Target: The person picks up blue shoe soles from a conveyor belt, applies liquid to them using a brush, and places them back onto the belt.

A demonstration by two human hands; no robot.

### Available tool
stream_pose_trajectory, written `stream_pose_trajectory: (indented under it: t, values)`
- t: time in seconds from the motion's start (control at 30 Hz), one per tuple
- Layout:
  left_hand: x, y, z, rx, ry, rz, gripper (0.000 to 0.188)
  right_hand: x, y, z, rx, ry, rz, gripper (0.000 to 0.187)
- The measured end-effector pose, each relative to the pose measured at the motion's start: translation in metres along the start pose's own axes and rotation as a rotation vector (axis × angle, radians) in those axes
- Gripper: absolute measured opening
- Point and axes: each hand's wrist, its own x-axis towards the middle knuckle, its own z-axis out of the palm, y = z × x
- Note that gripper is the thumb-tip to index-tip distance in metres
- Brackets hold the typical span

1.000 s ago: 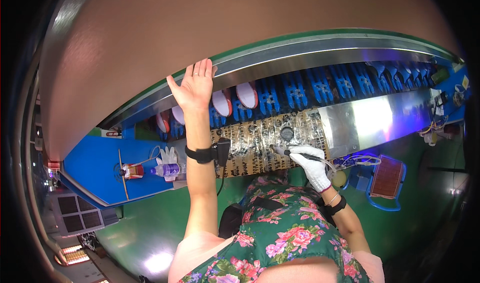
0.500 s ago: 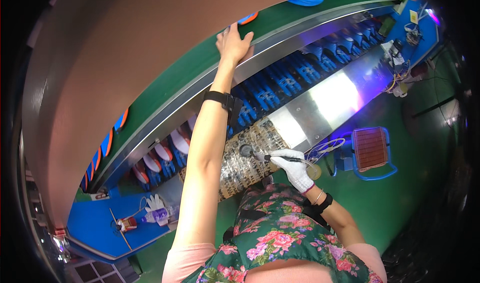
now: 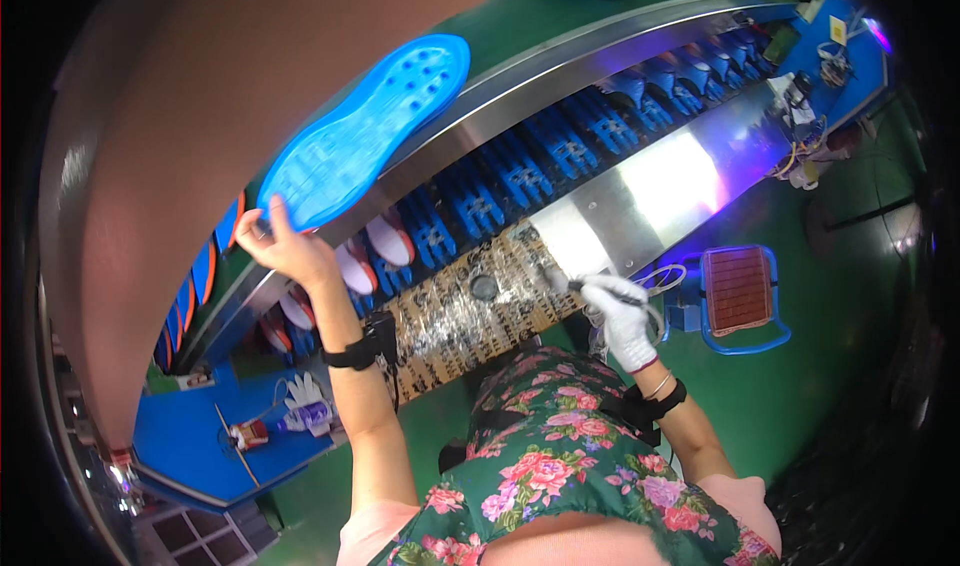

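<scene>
My left hand (image 3: 292, 250), bare, grips a blue shoe sole (image 3: 365, 131) by its lower end. Dimples and a rim show on the side of the sole turned up, and it hangs over the edge of the green conveyor belt (image 3: 520, 38). In my right hand (image 3: 622, 321), in a white glove, is a thin black-handled brush (image 3: 574, 285) with a pale hose trailing from it. The brush tip is above the ledge wrapped in taped cardboard (image 3: 440, 321), near a small round dark cup (image 3: 484, 287) set in it.
Blue holders (image 3: 525, 178) line a lower track, some bearing white-and-red soles (image 3: 388, 241). More orange-edged blue soles (image 3: 204, 268) stand on the belt at left. A blue side table (image 3: 190, 446) carries a glove and a bottle. Beyond my right hand is a blue-framed stool (image 3: 740, 291).
My left hand has left the belt and come down and left, now with the blue sole in it. My right hand has shifted right with the brush, away from the cup.
</scene>
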Motion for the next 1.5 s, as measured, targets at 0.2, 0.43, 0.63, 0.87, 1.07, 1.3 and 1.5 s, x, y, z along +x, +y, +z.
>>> stream_pose_trajectory:
  t: [0.2,0.43,0.63,0.87,1.07,1.3,1.5]
  values:
    - [-0.004,0.019,-0.076,-0.034,-0.185,-0.526,0.026,0.005,-0.064,0.022,0.392,-0.01,-0.099,0.015]
    - [-0.097,-0.016,-0.052,0.009,-0.859,-1.091,0.029,-0.008,-0.103,0.075,0.439,-0.404,-0.113,0.025]
    - [-0.168,-0.007,-0.065,-0.217,-0.732,-1.412,0.085,-0.017,-0.097,0.108,0.147,-0.401,-0.115,0.023]
    - [-0.231,0.04,-0.084,-0.804,-0.565,-1.878,0.118,-0.01,-0.097,0.098,-0.067,-0.397,-0.323,0.02]
    - [-0.219,0.043,-0.062,-0.941,-0.639,-1.73,0.126,-0.012,-0.117,0.099,-0.124,-0.339,-0.319,0.02]
    - [-0.219,0.066,-0.035,-1.129,-0.494,-1.642,0.119,-0.006,-0.132,0.099,-0.221,-0.356,-0.655,0.015]
    - [-0.235,0.071,-0.026,-0.446,-0.339,-1.393,0.1,0.011,-0.142,0.094,-0.489,-0.411,-1.166,0.034]
